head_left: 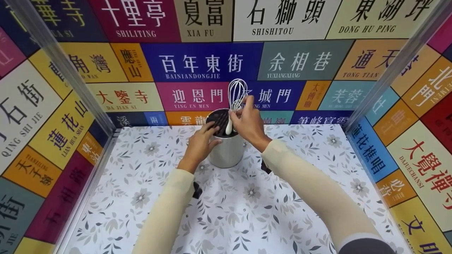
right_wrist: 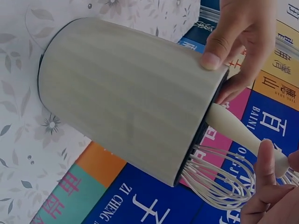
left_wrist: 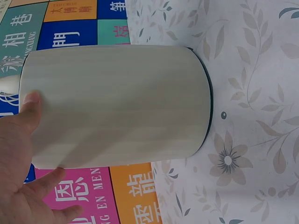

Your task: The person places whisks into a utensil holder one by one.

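A pale grey cylindrical utensil holder (head_left: 226, 153) with a dark rim and a dark, ribbed-looking inside stands on the table near the back wall. My left hand (head_left: 200, 146) grips its rim, the thumb (right_wrist: 212, 59) on the outer wall and fingers over the edge. With my right hand (head_left: 249, 121) I pinch a whisk (head_left: 237, 90) where its handle meets the wires. Its wire loops point up, and the pale handle (right_wrist: 236, 126) slants down to the holder's mouth. More wire loops (right_wrist: 219, 179) show beside the rim; which whisk they belong to I cannot tell.
White cloth with grey flowers and leaves covers the table (head_left: 226, 211). Behind it stands a wall (head_left: 203, 61) of coloured name panels, with similar walls at left and right. Clear corner posts (head_left: 378, 67) rise at both back corners.
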`<state>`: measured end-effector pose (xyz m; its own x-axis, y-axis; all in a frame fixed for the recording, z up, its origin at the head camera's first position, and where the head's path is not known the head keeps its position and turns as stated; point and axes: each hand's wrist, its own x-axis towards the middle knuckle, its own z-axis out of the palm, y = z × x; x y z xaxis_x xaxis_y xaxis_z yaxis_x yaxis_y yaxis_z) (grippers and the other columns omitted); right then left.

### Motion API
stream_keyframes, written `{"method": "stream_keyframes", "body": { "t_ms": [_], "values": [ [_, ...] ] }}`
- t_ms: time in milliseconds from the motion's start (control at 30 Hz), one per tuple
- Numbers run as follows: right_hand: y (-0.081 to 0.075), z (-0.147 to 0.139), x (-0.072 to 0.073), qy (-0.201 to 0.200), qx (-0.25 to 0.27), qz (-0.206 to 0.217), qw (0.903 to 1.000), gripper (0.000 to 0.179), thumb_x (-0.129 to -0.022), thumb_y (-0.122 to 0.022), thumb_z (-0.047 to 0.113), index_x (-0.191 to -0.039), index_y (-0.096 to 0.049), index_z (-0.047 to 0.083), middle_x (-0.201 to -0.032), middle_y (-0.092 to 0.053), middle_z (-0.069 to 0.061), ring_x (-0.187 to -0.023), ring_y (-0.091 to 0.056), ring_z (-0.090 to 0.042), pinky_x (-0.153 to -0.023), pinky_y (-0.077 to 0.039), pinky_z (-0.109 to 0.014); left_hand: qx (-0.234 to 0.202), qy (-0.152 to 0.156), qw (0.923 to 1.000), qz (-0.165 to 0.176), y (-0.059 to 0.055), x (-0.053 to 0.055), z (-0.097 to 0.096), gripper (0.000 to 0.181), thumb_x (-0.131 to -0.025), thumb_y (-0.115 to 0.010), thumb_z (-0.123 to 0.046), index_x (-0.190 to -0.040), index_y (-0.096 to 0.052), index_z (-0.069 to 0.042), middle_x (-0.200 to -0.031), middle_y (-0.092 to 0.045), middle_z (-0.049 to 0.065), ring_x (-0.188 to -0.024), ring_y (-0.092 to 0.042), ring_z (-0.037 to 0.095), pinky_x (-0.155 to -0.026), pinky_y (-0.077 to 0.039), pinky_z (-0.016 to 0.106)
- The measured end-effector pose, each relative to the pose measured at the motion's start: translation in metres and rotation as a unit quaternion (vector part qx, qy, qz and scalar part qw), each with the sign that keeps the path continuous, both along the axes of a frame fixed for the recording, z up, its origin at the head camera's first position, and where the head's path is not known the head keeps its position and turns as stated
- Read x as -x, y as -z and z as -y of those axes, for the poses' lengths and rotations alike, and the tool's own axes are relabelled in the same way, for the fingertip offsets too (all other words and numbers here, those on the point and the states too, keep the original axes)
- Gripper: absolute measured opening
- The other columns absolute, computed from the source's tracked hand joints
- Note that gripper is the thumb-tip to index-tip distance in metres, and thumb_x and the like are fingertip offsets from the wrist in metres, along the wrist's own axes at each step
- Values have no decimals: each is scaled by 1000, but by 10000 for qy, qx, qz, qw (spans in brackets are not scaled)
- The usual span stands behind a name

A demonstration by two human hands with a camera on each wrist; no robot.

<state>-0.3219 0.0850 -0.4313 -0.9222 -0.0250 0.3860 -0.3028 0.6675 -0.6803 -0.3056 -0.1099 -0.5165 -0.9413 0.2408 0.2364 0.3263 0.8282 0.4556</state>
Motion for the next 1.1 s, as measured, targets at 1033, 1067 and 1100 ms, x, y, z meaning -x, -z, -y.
{"method": "stream_keyframes", "body": {
  "t_ms": [1033,1067,1100],
  "values": [
    [59,11,-11,779,-831,-309,9930,57,-89,-74,37,-133,-46,14,-75,-75,1,-62,-70,-28,-52,-52,-48,52,71,9993,-352,3,1,1,54,-97,-68,-40,-146,-59,-19,-159,-46,4,-130,-59,37,-101,-50,60],
    [60,12,-11,773,-852,-338,9928,58,-89,-74,37,-134,-46,14,-75,-75,1,-61,-70,-27,-52,-52,-48,52,76,9993,-353,3,1,1,54,-97,-68,-40,-146,-59,-19,-159,-46,4,-129,-59,37,-101,-50,60],
    [62,12,-11,758,-864,-361,9927,57,-89,-74,36,-133,-47,14,-75,-75,2,-61,-70,-26,-52,-52,-48,58,82,9993,-350,3,0,1,54,-97,-68,-40,-146,-59,-19,-159,-46,4,-130,-59,37,-101,-50,61]
  ]
}}
